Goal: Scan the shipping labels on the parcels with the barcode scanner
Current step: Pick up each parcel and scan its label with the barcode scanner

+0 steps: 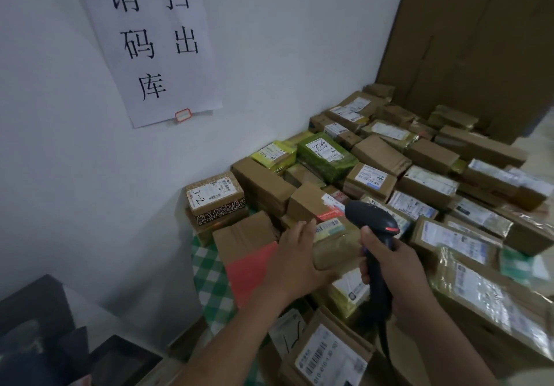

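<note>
A black barcode scanner (pixel 373 229) is gripped by its handle in my right hand (pixel 392 268), its head pointing left toward a tan parcel (pixel 335 244). That parcel carries a white shipping label (pixel 329 227) with a barcode on its top. My left hand (pixel 295 258) holds this parcel by its left side, thumb along the lower edge. Red scanner light falls on a brown box (pixel 311 201) behind and on a cardboard box (pixel 248 253) to the left.
Several brown, yellow and green parcels (pixel 326 157) with labels cover a table with a green checked cloth (pixel 209 277), pushed against a white wall. A paper sign (pixel 153 41) hangs on the wall. Dark items (pixel 36 325) lie at lower left. Large cardboard (pixel 479 41) stands at back right.
</note>
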Demonstrator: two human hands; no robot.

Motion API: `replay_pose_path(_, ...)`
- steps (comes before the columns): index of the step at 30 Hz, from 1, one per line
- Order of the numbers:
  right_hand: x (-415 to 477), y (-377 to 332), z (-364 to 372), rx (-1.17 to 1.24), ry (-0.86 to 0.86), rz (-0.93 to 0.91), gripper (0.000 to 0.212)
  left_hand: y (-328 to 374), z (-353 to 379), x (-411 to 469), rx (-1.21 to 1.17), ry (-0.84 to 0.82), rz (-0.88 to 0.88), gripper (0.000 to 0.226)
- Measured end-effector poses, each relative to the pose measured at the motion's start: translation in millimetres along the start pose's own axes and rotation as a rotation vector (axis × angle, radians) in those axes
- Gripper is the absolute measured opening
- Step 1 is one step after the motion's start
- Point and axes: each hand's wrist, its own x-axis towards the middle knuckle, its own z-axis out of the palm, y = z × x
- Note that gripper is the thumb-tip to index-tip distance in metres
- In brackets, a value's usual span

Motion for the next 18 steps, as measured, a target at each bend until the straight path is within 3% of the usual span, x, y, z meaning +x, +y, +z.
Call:
replay_pose_path(3, -3, -5, -5, -0.027, -0.062, -0.003, 0.045, -2, 7, -6, -0.094, 0.044, -0.055, 0.107)
replay_pose_path(6, -5, -14, -6, -0.070, -0.184, -0.004, 0.040, -8, -2, -14, -0.183, 0.221, -0.105, 0.104)
replay_pose_path(10, -7, -23, 5, -0.073, -0.336, -0.092, 0.034, -29, -35, -22, -0.111, 0.435, -0.243, 0.100)
replay_pose_path(18, 16, -31, 62, -0.126, -0.525, -0.138, 0.031, -103, -80, -21, -0.030, 0.447, -0.415, 0.095)
